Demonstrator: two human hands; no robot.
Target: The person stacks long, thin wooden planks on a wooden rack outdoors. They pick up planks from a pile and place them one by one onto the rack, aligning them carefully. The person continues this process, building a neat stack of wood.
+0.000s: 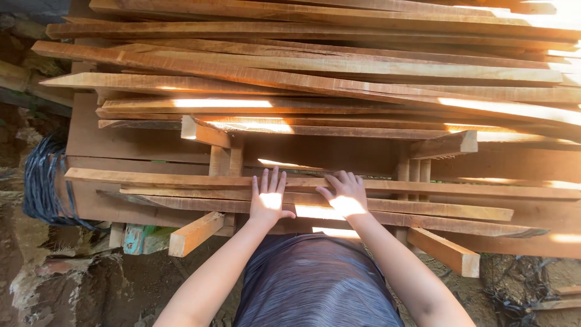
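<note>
Two hands lie flat on the near wooden slats (423, 209) below the big plank stack (339, 66): left hand (267, 200) fingers spread (gripping nothing), right hand (345, 195) likewise open, palm down.

Orange-brown timber under my palms

My left hand (268, 200) and right hand (345, 195) lie on reddish-orange wooden slats (315, 188) streaked with pale sunlight; my shirt (315, 281) is grey-blue with fine stripes; black strapping coil (42, 181).

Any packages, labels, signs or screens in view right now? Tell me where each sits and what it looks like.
None in view: only rough wooden slats stacked on a wooden frame, both hands flat on the near slats.
Closest thing: a black plastic-wrapped bundle at the left edge, unlabelled.
</note>
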